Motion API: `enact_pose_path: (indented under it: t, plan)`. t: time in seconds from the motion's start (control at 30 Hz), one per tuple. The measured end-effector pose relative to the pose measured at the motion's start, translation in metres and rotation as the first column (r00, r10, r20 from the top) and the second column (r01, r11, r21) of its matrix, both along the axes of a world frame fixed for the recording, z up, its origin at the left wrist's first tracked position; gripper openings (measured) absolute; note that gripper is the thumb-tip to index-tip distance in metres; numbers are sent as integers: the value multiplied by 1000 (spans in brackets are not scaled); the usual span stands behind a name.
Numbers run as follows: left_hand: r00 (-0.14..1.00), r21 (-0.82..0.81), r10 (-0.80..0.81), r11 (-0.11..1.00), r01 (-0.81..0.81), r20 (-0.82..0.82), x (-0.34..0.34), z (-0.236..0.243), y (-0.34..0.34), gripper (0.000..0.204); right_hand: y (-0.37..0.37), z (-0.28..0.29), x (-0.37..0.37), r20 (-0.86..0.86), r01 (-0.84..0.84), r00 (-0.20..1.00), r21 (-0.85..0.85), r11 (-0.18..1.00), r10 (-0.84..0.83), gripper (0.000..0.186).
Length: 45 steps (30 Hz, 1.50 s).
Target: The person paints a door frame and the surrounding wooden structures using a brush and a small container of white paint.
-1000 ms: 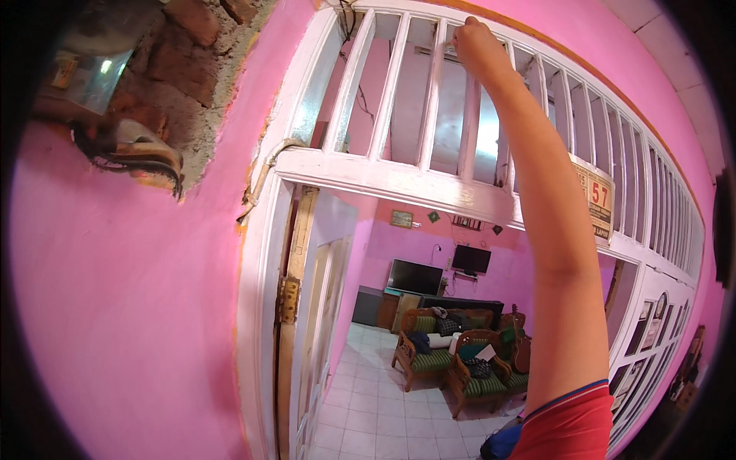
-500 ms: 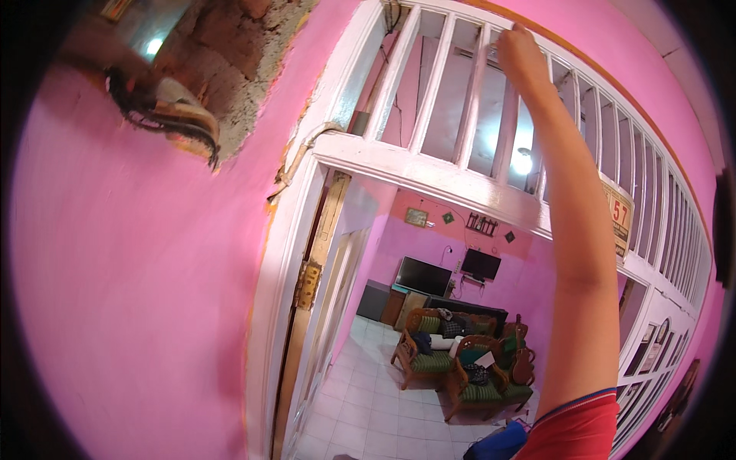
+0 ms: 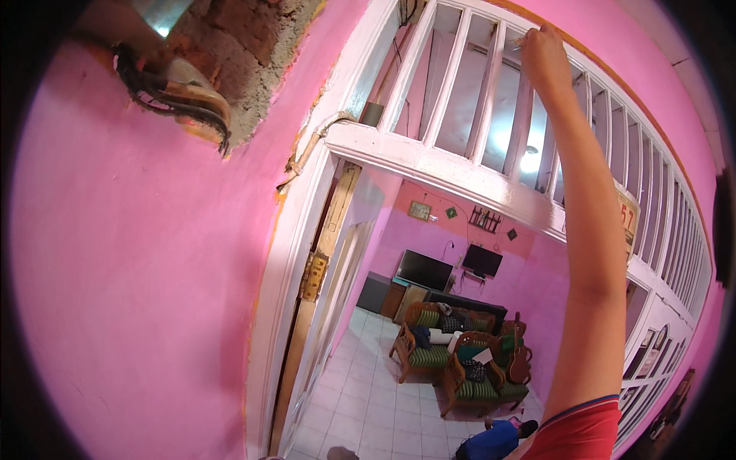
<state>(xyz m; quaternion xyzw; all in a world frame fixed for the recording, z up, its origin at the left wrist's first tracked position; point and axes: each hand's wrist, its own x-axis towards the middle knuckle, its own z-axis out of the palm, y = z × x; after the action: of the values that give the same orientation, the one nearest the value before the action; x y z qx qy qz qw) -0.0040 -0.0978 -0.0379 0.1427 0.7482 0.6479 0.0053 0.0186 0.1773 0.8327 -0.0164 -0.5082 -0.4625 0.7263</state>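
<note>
Fingers [image 3: 537, 40] of the right hand [image 3: 546, 57] close on a white transom bar [image 3: 523, 100], above a rectangular orange-edged sign [image 3: 627, 222].

Daylight washes the pink wall [image 3: 138, 307] evenly, bright and soft, with little hard shadow. At two o'clock a lit bulb [image 3: 529, 161] glares white behind the transom slats [image 3: 460, 84], bleaching the glass around it. The room beyond the doorway is well lit and fairly sharp. Straight frame edges bow toward the rim, and a black fisheye border rings everything, darkest at nine o'clock.
</note>
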Motion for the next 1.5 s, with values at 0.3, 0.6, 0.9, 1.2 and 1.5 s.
enact_pose_path:
  t: [0.3, 0.6, 0.9, 1.2, 1.5]
  plan:
    - [999, 36, -29, 999, 31, -37, 0, 11, -6, 62, -19, 12, 38, 65, -59, 996, -9, 998, 59, 23]
    - [996, 11, -62, 998, 62, 58, 4, 24, -9, 61, -24, 21, 82, 93, -143, 984, -81, 986, 151, 27]
    - [993, -71, -102, 993, 97, -66, -6, 10, -11, 61, -20, -9, 138, -94, -207, 977, -198, 958, 191, 22]
    - [986, -61, -112, 993, 105, -122, -10, -13, -14, 68, 40, -2, 141, -15, -48, 999, -234, 971, 46, 24]
    - [991, -18, -124, 992, 124, -53, -8, -1, 6, 68, 80, 14, 100, 37, -12, 999, -256, 967, 22, 20]
